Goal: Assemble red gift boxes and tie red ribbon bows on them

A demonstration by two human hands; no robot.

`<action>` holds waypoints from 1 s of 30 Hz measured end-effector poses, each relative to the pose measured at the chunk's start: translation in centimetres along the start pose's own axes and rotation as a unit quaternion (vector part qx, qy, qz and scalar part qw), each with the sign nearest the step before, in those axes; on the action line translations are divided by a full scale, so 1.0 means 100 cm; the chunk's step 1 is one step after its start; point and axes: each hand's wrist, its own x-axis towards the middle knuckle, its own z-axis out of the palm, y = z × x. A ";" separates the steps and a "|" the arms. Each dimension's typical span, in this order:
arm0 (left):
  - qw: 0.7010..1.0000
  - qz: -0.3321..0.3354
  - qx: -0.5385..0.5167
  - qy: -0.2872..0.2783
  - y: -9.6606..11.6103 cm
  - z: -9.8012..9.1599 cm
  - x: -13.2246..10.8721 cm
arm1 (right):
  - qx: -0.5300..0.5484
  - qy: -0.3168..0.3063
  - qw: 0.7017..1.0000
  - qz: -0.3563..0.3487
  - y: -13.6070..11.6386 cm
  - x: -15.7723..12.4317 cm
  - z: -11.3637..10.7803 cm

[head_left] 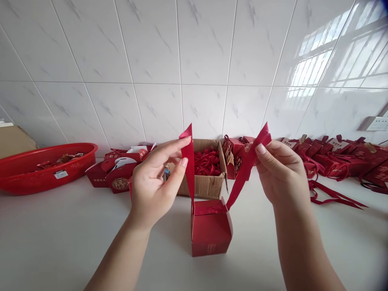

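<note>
A small red gift box (211,227) stands on the white counter (60,234) in front of me. Two ends of a red ribbon rise from its top. My left hand (154,182) pinches the left ribbon end (189,159) between thumb and fingers, holding it upright. My right hand (280,171) pinches the right ribbon end (250,159), pulled up and to the right. Both ends are held taut above the box.
A cardboard box (206,184) full of red ribbons sits behind the gift box. A red plastic basket (42,167) lies at the left. Folded red boxes (118,169) lie left of the cardboard box, and several more (342,157) line the tiled wall at the right.
</note>
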 end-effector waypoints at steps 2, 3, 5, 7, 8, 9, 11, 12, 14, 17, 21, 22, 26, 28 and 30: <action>1.000 0.001 0.005 0.000 0.000 0.000 0.000 | 0.006 -0.004 1.000 0.000 0.000 0.000 0.000; 1.000 0.000 0.006 0.000 0.000 0.000 0.000 | 0.009 -0.006 1.000 0.000 0.000 0.000 0.000; 1.000 -0.005 0.010 -0.004 0.001 0.000 0.000 | 0.015 -0.010 1.000 0.002 0.000 0.000 0.000; 1.000 -0.011 0.015 -0.005 0.002 0.000 0.000 | 0.011 -0.010 1.000 0.006 0.000 0.000 0.001; 1.000 -0.013 0.018 -0.005 0.002 0.000 0.001 | 0.007 -0.010 1.000 0.009 0.000 0.000 0.001; 1.000 -0.015 0.021 -0.004 0.003 0.000 0.001 | 0.005 -0.009 1.000 0.012 0.000 0.000 0.001; 1.000 -0.016 0.026 0.001 0.003 0.000 0.002 | 0.002 -0.011 1.000 0.017 0.001 0.000 0.001; 0.999 -0.016 0.028 0.002 0.003 0.000 0.002 | 0.004 -0.012 1.000 0.018 0.001 -0.001 0.002; 0.999 -0.016 0.027 0.003 0.003 0.000 0.002 | 0.010 -0.015 1.000 0.014 0.001 -0.001 0.002; 0.999 -0.018 0.026 0.004 0.002 -0.001 0.001 | 0.019 -0.018 1.000 0.011 0.000 -0.001 0.001; 0.999 -0.010 0.031 0.015 0.002 -0.002 -0.001 | 0.014 -0.013 1.000 0.003 -0.002 0.000 -0.001; 0.999 -0.005 0.031 0.018 0.002 -0.002 -0.001 | 0.013 -0.010 1.000 -0.001 -0.002 0.000 -0.001; 0.999 0.001 0.030 0.024 0.003 -0.002 -0.001 | 0.002 -0.004 1.000 -0.008 -0.004 0.000 -0.003; 0.999 -0.004 0.027 0.020 0.004 -0.002 -0.001 | -0.002 -0.003 1.000 -0.008 -0.004 0.000 -0.003; 1.000 -0.005 0.025 0.018 0.004 -0.002 -0.001 | 0.000 -0.006 1.000 -0.012 -0.004 0.000 -0.003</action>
